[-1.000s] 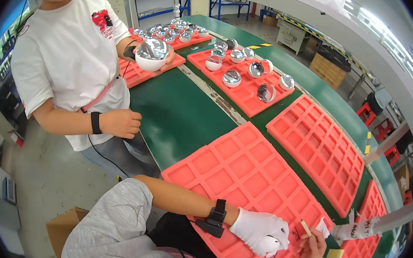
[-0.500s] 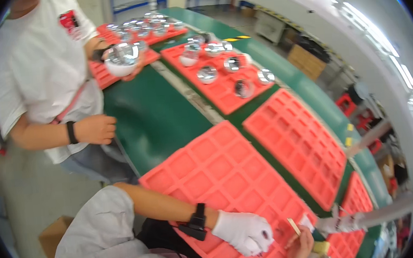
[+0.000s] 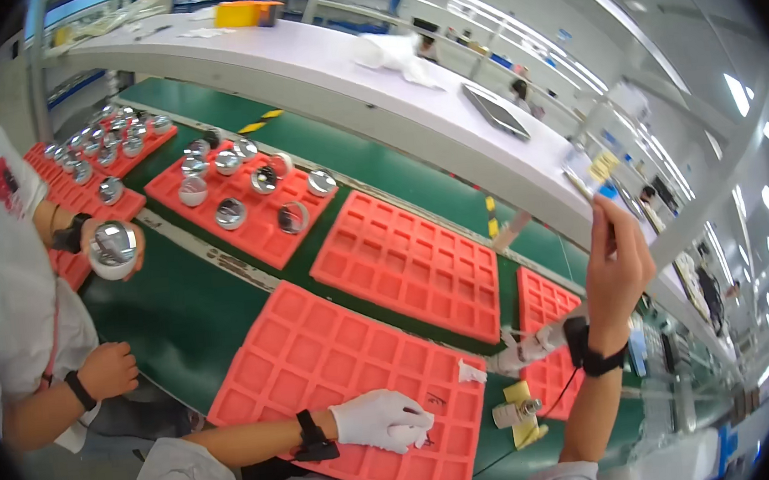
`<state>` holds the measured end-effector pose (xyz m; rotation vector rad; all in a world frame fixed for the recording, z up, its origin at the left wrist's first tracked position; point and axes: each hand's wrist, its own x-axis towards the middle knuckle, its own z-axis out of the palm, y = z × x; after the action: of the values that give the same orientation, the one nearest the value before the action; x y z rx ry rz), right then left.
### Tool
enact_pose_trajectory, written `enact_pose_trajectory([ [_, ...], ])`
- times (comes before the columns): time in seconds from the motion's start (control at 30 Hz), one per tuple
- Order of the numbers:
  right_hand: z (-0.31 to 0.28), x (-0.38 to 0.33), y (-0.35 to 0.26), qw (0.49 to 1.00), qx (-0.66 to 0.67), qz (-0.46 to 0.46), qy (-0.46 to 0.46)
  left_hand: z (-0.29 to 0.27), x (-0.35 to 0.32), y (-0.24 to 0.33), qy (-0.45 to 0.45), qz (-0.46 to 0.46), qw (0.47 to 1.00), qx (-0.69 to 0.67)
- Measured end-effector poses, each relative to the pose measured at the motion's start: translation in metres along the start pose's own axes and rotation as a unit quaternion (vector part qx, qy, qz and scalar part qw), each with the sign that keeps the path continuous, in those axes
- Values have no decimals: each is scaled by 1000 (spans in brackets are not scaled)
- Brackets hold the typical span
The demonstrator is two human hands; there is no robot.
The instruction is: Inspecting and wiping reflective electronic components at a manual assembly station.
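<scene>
My left hand (image 3: 385, 421), in a white glove, rests on the near red tray (image 3: 289, 353) with its fingers curled closed. Whatever it holds is hidden, though something white shows at the fingertips. Small dark marks lie in the tray pockets beside it. Bare and raised at the right, my right hand (image 3: 620, 261) has its fingers pinched before the edge of the white shelf. A thin stick (image 3: 578, 185) appears at its fingertips. On the tray's right edge sits a crumpled white tissue (image 3: 472, 372). Next to the tray, a small bottle (image 3: 512, 413) stands by a yellow cloth (image 3: 531, 435).
A co-worker at the left holds a shiny silver-and-white ball (image 3: 114, 250). Several similar balls fill a red tray (image 3: 246, 229) farther off. Another red tray (image 3: 405, 266) lies beyond mine on the green table (image 3: 201, 283). A white shelf (image 3: 295, 56) runs across behind.
My right hand has risen from beside the near tray up toward the shelf. The view has tilted upward, showing more of the shelf. My left hand stays on the tray.
</scene>
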<state>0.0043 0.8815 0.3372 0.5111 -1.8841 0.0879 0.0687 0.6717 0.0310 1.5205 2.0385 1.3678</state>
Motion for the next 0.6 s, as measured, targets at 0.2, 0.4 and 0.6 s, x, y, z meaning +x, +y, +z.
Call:
enact_pose_trajectory([
  [0.2, 45, 15, 57, 985, -131, -17, -114, 12, -9, -6, 105, 47, 993, 30],
  [0.4, 40, 5, 24, 990, -86, 32, -106, 14, -16, 0, 168, 81, 982, -13],
  [0.6, -7, -93, -32, 983, 90, -95, -131, 6, -14, -1, 119, 53, 991, -31],
])
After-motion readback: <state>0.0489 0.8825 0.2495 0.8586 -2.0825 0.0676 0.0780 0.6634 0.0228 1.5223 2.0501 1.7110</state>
